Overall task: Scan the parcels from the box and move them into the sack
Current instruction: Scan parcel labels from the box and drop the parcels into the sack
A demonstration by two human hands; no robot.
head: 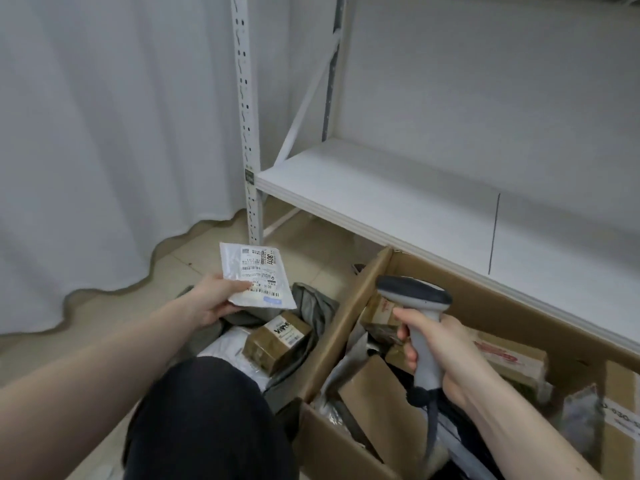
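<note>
My left hand point(214, 299) holds a flat white parcel point(254, 275) by its near edge, label up, above the grey sack point(311, 306). In the sack lie a small brown boxed parcel point(277, 339) and a white bag parcel point(228, 344). My right hand point(440, 355) grips the handle of a grey barcode scanner point(415, 299), its head aimed left over the big cardboard box point(349, 313). The box holds several parcels, among them a brown carton point(381, 407) and a taped box with red print point(509, 358).
A white metal shelf point(398, 199) runs along the right behind the box, its post point(247, 133) standing at the corner. A white curtain point(104, 133) hangs on the left down to the tiled floor point(194, 251). My dark-trousered knee point(207, 420) is at bottom centre.
</note>
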